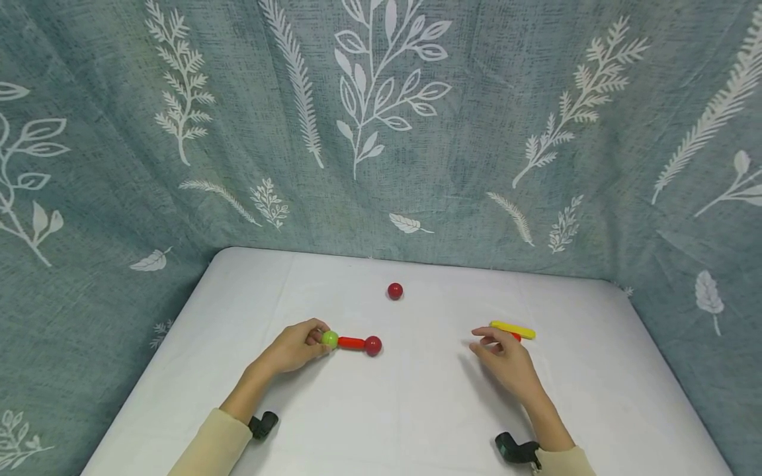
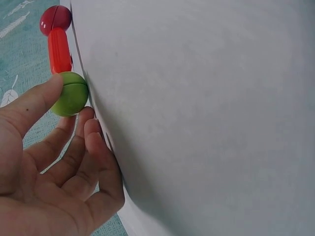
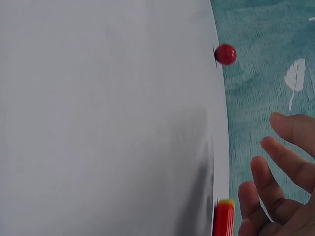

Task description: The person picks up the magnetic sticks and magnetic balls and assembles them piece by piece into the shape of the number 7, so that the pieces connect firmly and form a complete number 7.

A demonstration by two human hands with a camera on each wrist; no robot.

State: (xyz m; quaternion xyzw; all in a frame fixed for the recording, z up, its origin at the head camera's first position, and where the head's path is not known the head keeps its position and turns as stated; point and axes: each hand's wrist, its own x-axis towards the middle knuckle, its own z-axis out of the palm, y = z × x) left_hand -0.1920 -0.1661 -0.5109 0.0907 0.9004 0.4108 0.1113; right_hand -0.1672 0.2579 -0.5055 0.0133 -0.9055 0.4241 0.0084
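Note:
My left hand (image 1: 296,348) pinches a green ball (image 1: 330,340) between thumb and fingers. A short red rod (image 1: 351,343) joins that ball in line with a dark red ball (image 1: 373,346), which forms the far end of the piece. In the left wrist view the thumb lies on the green ball (image 2: 71,96), fingertips under it. My right hand (image 1: 507,365) is over the table with loosely bent, spread fingers and nothing between them. Just beyond it lie a yellow rod (image 1: 513,329) and a second red rod (image 1: 516,336), partly hidden by the hand.
A loose dark red ball (image 1: 395,291) sits toward the back of the white table (image 1: 417,410). Leaf-patterned green cloth (image 1: 464,132) hangs behind and at both sides of it. A black wrist camera (image 1: 515,449) is strapped at the right wrist, another (image 1: 264,424) at the left.

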